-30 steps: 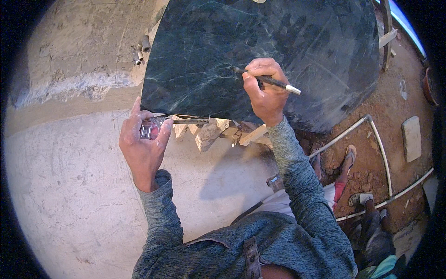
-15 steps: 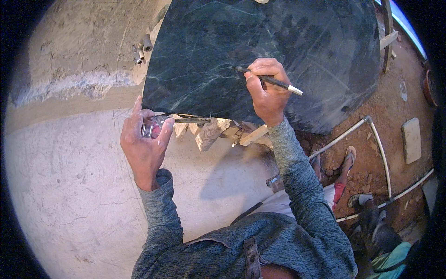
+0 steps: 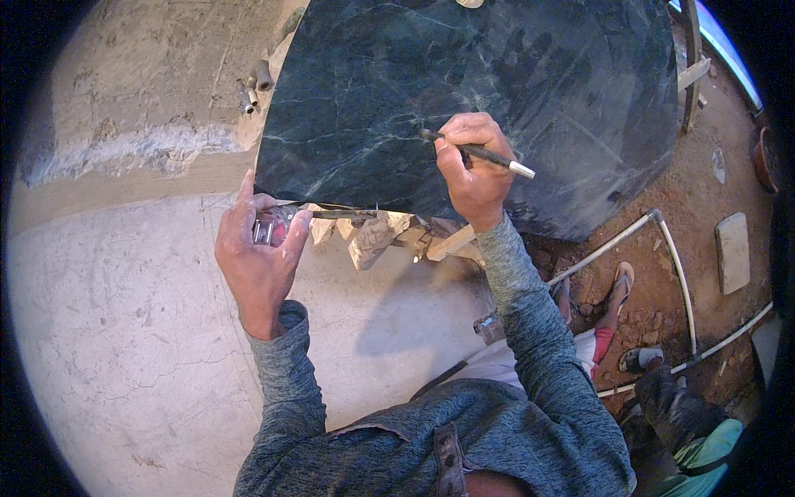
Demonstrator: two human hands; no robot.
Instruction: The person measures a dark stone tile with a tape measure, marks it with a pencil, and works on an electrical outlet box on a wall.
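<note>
A dark green, white-veined stone slab (image 3: pixel 373 74) fills the upper middle. My left hand (image 3: pixel 257 257), dusted with white at the fingers, grips a clear-cased tape measure (image 3: pixel 269 232) at the slab's near left corner; a narrow strip like its blade stretches right along the near edge. My right hand (image 3: pixel 480 174) holds a black pen with a white end (image 3: pixel 517 168) over the slab, tip pointing left, near or on the surface; contact cannot be confirmed. Rough wood or stone pieces (image 3: pixel 368 240) poke out beneath the near edge.
A pale cracked ledge (image 3: pixel 141 315) lies left and below, several pipe fittings (image 3: pixel 261 76) beside the slab. At right, white pipes (image 3: pixel 687 290), a stone block (image 3: pixel 733 253) and a brown container (image 3: pixel 766 157) sit on red dirt. Another person's sandalled foot (image 3: pixel 621 286) and dark-clothed legs (image 3: pixel 671 406) are lower right.
My right hand has shifted slightly toward me, with the pen tip a little lower on the slab. My left hand has barely moved, still gripping the tape measure.
</note>
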